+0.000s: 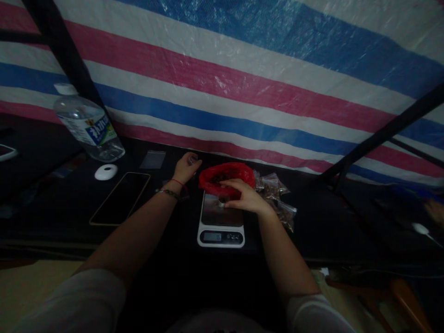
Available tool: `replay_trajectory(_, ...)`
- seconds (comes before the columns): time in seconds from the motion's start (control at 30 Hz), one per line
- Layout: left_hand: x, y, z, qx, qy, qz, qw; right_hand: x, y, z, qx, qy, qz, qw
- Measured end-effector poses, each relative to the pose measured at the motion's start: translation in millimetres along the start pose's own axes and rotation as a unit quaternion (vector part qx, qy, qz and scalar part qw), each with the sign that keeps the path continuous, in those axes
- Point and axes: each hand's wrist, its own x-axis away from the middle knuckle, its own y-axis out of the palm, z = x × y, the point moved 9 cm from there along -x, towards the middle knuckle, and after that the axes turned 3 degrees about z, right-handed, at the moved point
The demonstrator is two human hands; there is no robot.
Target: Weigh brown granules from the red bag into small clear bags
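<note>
My left hand (pixel 186 169) is curled beside the red bag, closed on what looks like a small clear plastic bag (pixel 192 160), mostly hidden by the fingers. Over the scale (pixel 222 221), my right hand (pixel 244 195) has its thumb and fingers apart. Its fingertips reach the near rim of an opened red plastic bag (pixel 208 177) with dark brown bits inside. Below them, a small round cup (pixel 222 201) stands on the scale's plate close to the thumb; whether they touch I cannot tell. Several filled zip bags (pixel 272 186) lie right of the red bag.
An empty zip bag (pixel 153 159) lies flat to the left, near a phone (pixel 120 199) and a white rounded case (pixel 106 172). Behind these stands a clear bottle (pixel 90 125). A striped plastic sheet (pixel 222 92) hangs at the back between dark metal bars (pixel 385 132).
</note>
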Motion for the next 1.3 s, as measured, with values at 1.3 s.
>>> replay_trajectory(1.3, 2.2, 0.0, 4.7, -0.002, 0.003, -0.013, 1.000, -71.9, 22.7, 89.7, 0.169, 0.153, -0.177, 0.957)
